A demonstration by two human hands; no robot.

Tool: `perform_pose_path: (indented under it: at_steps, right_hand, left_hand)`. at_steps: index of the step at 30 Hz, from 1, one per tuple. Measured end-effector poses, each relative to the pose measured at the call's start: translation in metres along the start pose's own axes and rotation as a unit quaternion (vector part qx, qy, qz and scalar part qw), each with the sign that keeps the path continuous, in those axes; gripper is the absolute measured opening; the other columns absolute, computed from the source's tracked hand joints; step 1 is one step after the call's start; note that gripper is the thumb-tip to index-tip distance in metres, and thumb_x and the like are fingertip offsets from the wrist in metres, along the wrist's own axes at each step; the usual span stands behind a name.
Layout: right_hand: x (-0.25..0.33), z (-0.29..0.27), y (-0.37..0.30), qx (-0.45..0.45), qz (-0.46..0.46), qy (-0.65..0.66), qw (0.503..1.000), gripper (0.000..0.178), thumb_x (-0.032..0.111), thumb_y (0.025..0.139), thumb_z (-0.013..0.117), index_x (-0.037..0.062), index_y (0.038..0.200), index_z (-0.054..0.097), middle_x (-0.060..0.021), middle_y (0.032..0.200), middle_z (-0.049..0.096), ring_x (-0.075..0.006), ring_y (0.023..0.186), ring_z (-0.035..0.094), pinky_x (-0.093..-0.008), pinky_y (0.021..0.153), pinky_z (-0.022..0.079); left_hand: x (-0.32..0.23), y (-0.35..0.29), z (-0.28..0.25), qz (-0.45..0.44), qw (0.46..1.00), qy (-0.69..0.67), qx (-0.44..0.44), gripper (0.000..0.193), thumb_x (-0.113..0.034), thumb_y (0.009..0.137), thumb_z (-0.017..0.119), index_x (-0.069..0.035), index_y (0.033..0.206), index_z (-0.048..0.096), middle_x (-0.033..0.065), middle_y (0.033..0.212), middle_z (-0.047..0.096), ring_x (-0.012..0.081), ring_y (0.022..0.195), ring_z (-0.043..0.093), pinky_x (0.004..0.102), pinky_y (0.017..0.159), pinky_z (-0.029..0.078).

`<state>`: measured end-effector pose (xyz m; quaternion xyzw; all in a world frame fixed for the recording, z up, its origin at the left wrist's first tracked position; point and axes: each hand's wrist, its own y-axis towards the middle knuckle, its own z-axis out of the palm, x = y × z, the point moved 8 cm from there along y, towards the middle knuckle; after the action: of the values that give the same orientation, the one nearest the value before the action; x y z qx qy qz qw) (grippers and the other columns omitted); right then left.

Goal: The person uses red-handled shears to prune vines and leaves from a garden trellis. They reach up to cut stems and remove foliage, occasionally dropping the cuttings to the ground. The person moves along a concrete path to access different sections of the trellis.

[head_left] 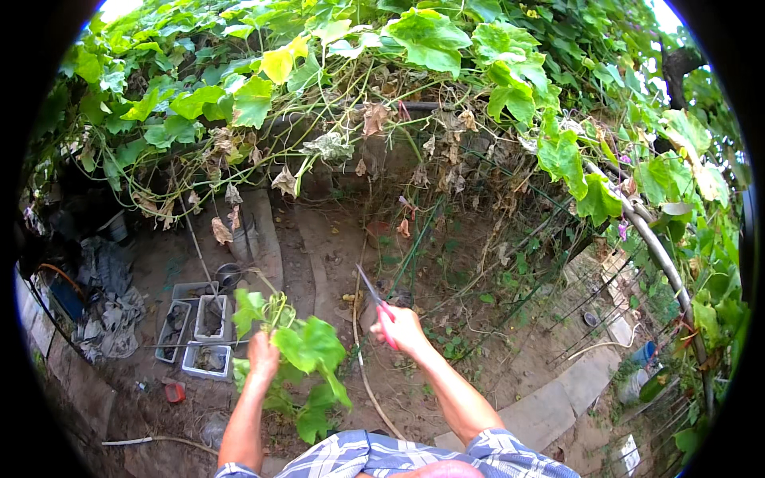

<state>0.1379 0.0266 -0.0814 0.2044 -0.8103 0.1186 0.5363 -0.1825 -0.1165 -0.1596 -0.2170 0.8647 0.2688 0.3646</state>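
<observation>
My left hand is closed round the stems of a cut bunch of green vine leaves, which spreads to its right and hangs below it. In my right hand is a pair of scissors with red handles and long metal blades, pointing up and to the left. The blades look closed and touch nothing. Above both hands hangs a mass of leafy vine with dry brown leaves along its lower edge.
White bins of soil stand left, near a metal bucket and crumpled sheeting. A hose runs along the dirt floor. At right are a curved pole, thin stakes and paving slabs. A red container lies lower left.
</observation>
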Motion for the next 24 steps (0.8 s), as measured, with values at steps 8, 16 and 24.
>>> perform_pose_path:
  at_steps: [8,16,24]
  right_hand:
    - [-0.163,-0.015,-0.07,0.016,0.183,-0.323,0.929,0.032,0.047,0.078,0.063,0.0238,0.098,0.072,-0.0147,0.091,0.07,-0.0319,0.089,0.068,-0.0426,0.077,0.052]
    - [-0.307,0.072,-0.115,0.21,0.176,-0.334,0.902,0.037,0.046,0.075,0.066,0.0143,0.091,0.074,-0.0163,0.084,0.07,-0.0307,0.083,0.069,-0.0404,0.073,0.054]
    - [-0.395,0.094,-0.161,0.285,0.244,-0.334,0.865,0.053,0.056,0.076,0.061,0.0074,0.091,0.074,-0.0176,0.089,0.07,-0.0306,0.089,0.069,-0.0393,0.076,0.053]
  left_hand:
    - [0.024,-0.043,-0.09,-0.047,0.973,0.224,-0.017,0.035,-0.034,0.085,0.064,0.001,0.086,0.065,0.0258,0.076,0.063,0.0424,0.076,0.063,0.0526,0.069,0.048]
    - [0.241,-0.279,-0.193,-0.248,0.892,0.366,-0.091,0.034,-0.036,0.08,0.068,-0.001,0.081,0.068,0.0219,0.082,0.064,0.0388,0.085,0.061,0.0491,0.076,0.047]
    - [0.3,-0.644,-0.328,-0.619,0.719,0.3,-0.098,0.028,-0.03,0.083,0.065,-0.003,0.089,0.066,0.0195,0.091,0.065,0.0357,0.087,0.062,0.0471,0.077,0.047]
